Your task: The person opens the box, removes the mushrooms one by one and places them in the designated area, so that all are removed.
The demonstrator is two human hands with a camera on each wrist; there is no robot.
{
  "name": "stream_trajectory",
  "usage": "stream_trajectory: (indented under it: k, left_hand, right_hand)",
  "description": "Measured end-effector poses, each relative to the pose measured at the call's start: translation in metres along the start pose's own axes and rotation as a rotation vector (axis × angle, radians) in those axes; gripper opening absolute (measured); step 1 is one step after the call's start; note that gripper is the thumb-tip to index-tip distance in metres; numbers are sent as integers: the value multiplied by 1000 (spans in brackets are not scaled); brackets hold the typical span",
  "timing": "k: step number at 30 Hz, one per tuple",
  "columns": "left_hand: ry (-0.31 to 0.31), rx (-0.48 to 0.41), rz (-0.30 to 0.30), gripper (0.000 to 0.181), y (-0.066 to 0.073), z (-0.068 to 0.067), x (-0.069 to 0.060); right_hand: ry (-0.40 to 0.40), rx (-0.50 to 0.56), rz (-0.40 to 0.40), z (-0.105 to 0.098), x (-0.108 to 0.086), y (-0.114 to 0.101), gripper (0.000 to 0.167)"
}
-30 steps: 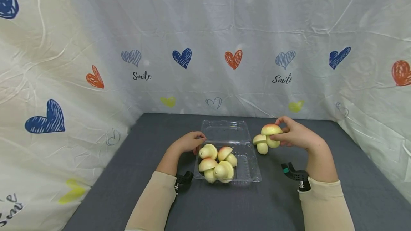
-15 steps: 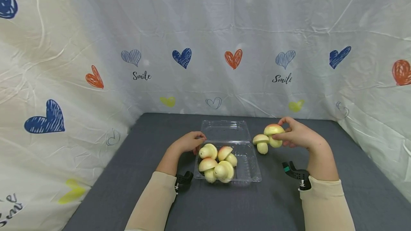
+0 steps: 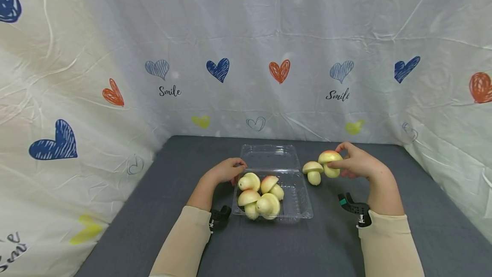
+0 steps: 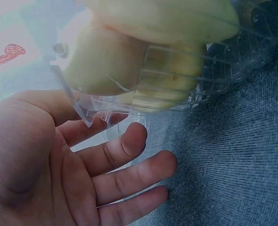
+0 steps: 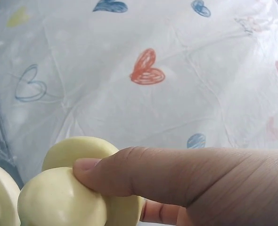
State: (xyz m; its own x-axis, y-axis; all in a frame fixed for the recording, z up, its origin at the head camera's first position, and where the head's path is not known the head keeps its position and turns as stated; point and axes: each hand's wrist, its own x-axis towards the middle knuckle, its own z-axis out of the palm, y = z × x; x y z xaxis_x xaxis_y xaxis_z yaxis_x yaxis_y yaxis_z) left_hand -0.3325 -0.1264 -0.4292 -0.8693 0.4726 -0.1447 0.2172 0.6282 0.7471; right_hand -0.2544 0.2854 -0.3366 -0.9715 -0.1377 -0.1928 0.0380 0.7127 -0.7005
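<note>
In the head view, my right hand [image 3: 359, 161] pinches a toy mushroom [image 3: 329, 156] with a reddish-yellow cap, thumb under the cap and fingers at its far side. The right wrist view shows my thumb pressed between that mushroom's stem [image 5: 61, 197] and its cap. Just left of it, another pale mushroom [image 3: 313, 178] stands upright on the table. My left hand [image 3: 224, 171] grips the left rim of a hinged clear plastic container [image 3: 301, 195] by thumb and forefinger; the other fingers extend loosely below it. Several mushrooms [image 3: 249, 198] lie in the container's left half.
The container's clear lid [image 3: 269, 156] lies folded back behind it. A dark grey cloth covers the table [image 3: 269, 247]. A white curtain [image 3: 246, 97] printed with hearts hangs at the back and sides. Each wrist wears a black camera mount [image 3: 355, 208].
My right hand has moved slightly right and a little down with the mushroom, away from the standing one. My left hand and the container have stayed in place.
</note>
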Motion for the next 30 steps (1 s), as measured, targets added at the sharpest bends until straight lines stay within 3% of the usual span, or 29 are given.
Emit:
stream_trajectory:
  k: [30]
  left_hand:
    - [1, 4, -1, 39, 1, 0, -1]
  right_hand:
    - [29, -19, 130, 4, 16, 22, 65]
